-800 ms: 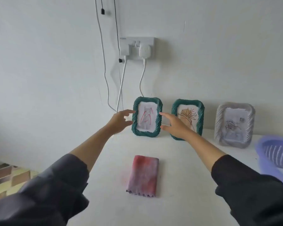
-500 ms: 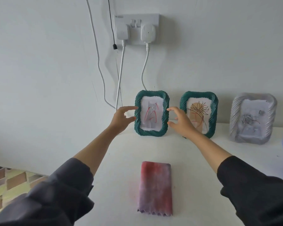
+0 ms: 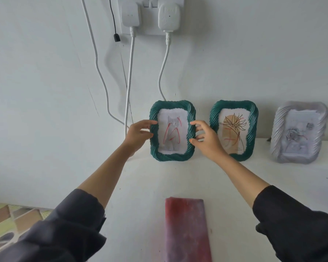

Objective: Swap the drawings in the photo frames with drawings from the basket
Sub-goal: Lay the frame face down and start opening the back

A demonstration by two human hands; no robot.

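Nearest to me, 2 dark sleeves (image 3: 64, 224) frame the view, bare forearms reaching forward over a white table (image 3: 140, 186). Between them lies 1 folded red-and-purple cloth (image 3: 186, 229), cut off by the bottom edge.

Farther on, 3 photo frames stand in a row at the back of the table, against the wall. My 2 hands meet the leftmost one, a green frame (image 3: 171, 157) with 1 cat drawing (image 3: 172, 133) marked with red lines. The left hand (image 3: 137, 134) grips its left rim, thumb lying over the front of the rim. The right hand (image 3: 206, 140) is spread wide and half-curled, with index tip and thumb tip touching the right rim. So the frame sits upright between both hands.

Just beside it to the right stands a second green frame (image 3: 252, 120) holding a plant drawing (image 3: 233, 129), partly hidden by my right hand. Apart, farther right, stands 1 grey frame (image 3: 278, 133) with a rose drawing (image 3: 299, 137).

On the wall above, 2 white plugs (image 3: 130, 14) sit in a socket; 3 white cables (image 3: 129, 82) and 1 thin black cable (image 3: 114, 21) hang down.
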